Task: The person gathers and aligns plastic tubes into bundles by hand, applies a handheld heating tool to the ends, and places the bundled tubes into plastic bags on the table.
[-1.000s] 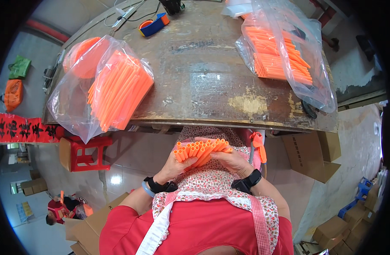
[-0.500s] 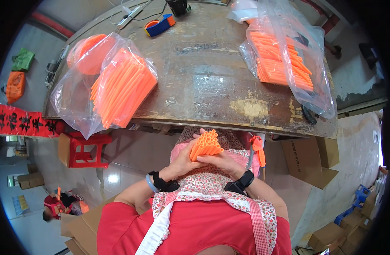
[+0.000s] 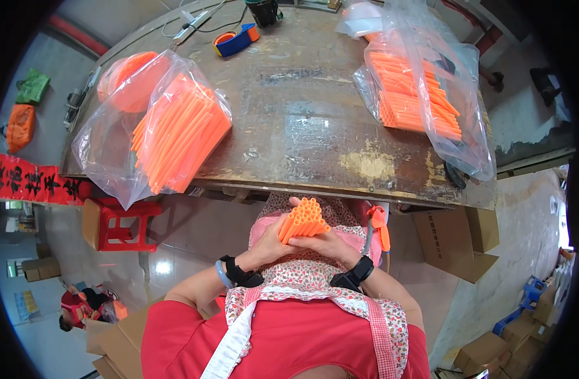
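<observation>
Above my lap, in front of the table edge, I hold a bundle of orange plastic tubes (image 3: 305, 222) with their hollow ends facing up. My left hand (image 3: 268, 243) is wrapped round the bundle's left side. From the right, my right hand (image 3: 330, 245) grips its lower side, thumb across the tubes. The bundle hides many of my fingers. On the left of the table lies a clear plastic bag (image 3: 113, 148) with many more orange tubes (image 3: 182, 136) in it. Another clear bag (image 3: 476, 142) of orange tubes (image 3: 416, 95) lies at the table's right.
The worn wooden table (image 3: 283, 151) spans the far side. On it are a blue and orange tape dispenser (image 3: 236, 41), a power strip (image 3: 191, 28) and a dark cup (image 3: 263, 11). A red stool (image 3: 131, 224) stands left, a cardboard box (image 3: 453, 243) right. Another person (image 3: 81, 306) sits far left.
The bundle stays in both hands and has tilted slightly, with my grip a little lower. My view has shifted slightly.
</observation>
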The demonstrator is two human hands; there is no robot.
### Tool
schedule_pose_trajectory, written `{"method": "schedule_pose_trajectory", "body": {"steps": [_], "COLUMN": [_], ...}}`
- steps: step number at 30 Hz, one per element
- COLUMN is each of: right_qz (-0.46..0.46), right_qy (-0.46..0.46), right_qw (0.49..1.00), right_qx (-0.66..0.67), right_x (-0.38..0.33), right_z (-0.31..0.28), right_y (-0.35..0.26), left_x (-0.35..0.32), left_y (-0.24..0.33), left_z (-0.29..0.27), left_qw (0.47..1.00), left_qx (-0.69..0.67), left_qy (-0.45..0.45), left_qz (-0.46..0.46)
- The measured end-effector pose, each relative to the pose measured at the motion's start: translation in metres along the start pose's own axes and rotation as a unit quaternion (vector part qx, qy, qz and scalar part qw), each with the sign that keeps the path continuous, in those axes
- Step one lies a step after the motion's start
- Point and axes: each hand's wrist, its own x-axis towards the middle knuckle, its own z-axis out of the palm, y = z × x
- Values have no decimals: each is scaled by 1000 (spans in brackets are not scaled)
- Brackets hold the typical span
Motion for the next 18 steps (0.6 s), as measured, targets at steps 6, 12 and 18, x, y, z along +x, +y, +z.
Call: {"method": "schedule_pose_trajectory", "body": {"steps": [6,12,18], "right_qz": [-195,-103,-95], "right_qy": [-56,-96,-83], "right_qw": [930,988,992], "right_qx": [-308,-64,-18], "right_x": [15,10,10], "right_z": [-14,-3,11], "right_y": [6,-16,-39], "left_x": [0,0,-18], "left_y": [19,46,87], "left_z": [-8,2,-14], "left_qw": [977,979,992], "left_qx": [-142,-165,-112], "left_qy": [-159,-120,-46], "left_qz": [-23,-14,37]}}
